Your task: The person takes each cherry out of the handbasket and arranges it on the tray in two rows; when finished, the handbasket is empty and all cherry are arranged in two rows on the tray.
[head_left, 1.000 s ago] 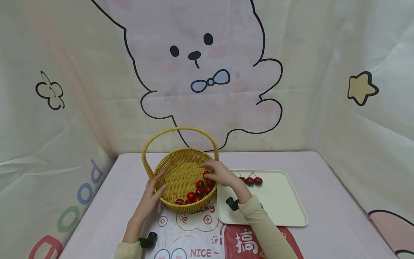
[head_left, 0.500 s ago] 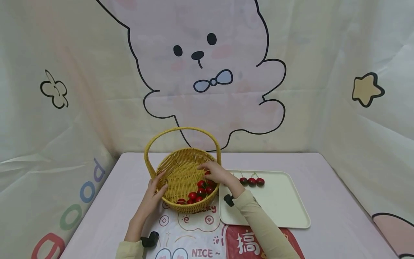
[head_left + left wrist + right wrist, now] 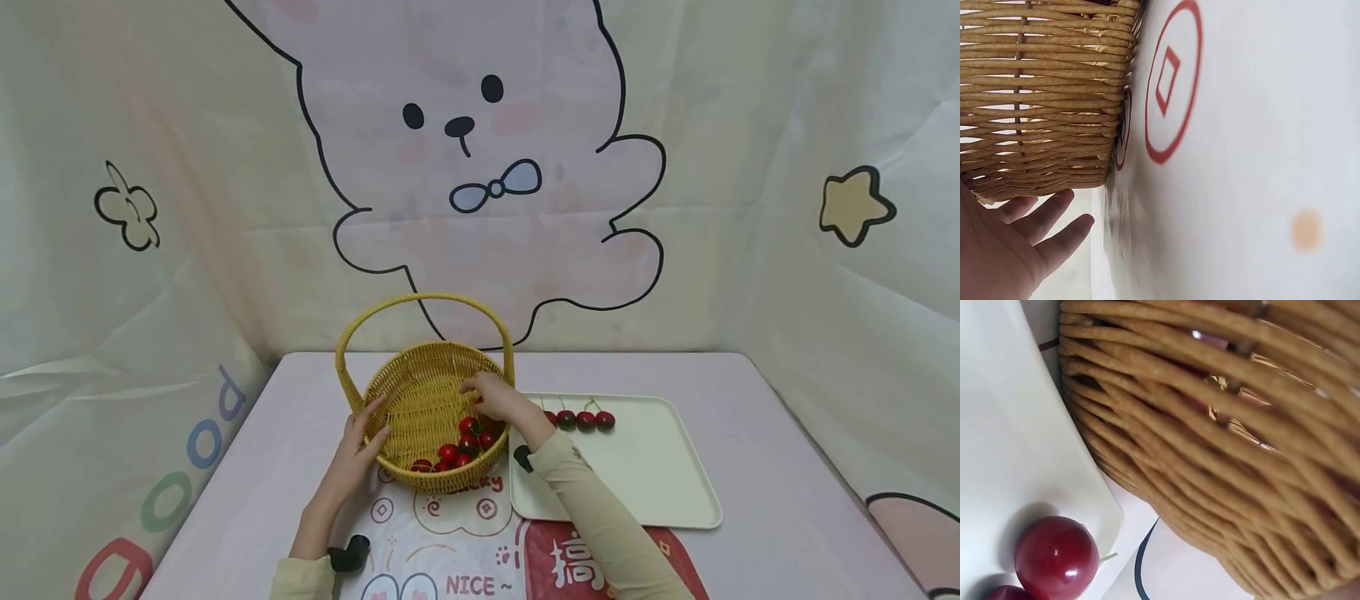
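Observation:
A round yellow wicker basket (image 3: 412, 408) with a tall arched handle stands at the middle of the table. Red cherries (image 3: 447, 452) lie along its right and front inside. My left hand (image 3: 351, 450) holds its left rim, thumb over the edge; the left wrist view has other fingers spread under the woven wall. From the right, my right hand (image 3: 504, 400) reaches over the rim, fingers bent down beside cherries at the right wall. Cannot tell whether it pinches one. The right wrist view shows the basket's outer wall (image 3: 1166, 425), with that hand almost wholly hidden.
Right of the basket lies a white tray (image 3: 637, 467), several dark cherries (image 3: 586, 421) in a row along its back edge. My right forearm crosses the tray's left part. A printed cloth (image 3: 457, 550) covers the table, with a decorated curtain (image 3: 697, 275) behind and at both sides.
My right wrist has shifted slightly left and further over the basket, uncovering one more cherry on the tray. The whole view has shifted a little. My left hand stays at the rim.

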### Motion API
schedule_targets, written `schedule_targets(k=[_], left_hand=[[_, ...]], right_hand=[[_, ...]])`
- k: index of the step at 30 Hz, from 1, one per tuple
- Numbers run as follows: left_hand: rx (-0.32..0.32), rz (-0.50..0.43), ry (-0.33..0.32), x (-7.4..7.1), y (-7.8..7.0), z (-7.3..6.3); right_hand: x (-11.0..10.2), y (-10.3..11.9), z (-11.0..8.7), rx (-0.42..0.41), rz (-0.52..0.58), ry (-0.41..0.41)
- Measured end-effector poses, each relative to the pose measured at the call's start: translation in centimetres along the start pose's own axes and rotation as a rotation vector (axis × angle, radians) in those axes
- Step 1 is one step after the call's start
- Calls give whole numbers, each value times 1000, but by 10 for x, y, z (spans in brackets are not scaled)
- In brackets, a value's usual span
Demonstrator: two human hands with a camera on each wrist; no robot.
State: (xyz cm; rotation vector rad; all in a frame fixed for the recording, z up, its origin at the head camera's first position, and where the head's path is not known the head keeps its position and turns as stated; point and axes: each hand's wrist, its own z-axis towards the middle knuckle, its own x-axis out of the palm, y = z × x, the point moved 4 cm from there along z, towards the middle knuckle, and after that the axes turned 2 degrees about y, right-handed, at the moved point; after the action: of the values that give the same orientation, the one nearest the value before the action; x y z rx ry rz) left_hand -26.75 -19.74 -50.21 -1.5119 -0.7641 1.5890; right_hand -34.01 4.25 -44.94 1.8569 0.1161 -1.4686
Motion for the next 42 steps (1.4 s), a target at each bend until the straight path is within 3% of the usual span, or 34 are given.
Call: schedule_targets(k=[13, 23, 31, 42], left_hand=[[6, 9, -2, 0, 0, 0], [9, 8, 1, 0, 2, 1], [8, 6, 0, -1, 0, 1], [0, 9, 3, 0, -1, 0]], right_hand=[[3, -3, 6, 39, 71, 24], [10, -8, 9, 38, 53, 41], [9, -10, 11, 12, 150, 0], [9, -8, 10, -39, 201, -40]])
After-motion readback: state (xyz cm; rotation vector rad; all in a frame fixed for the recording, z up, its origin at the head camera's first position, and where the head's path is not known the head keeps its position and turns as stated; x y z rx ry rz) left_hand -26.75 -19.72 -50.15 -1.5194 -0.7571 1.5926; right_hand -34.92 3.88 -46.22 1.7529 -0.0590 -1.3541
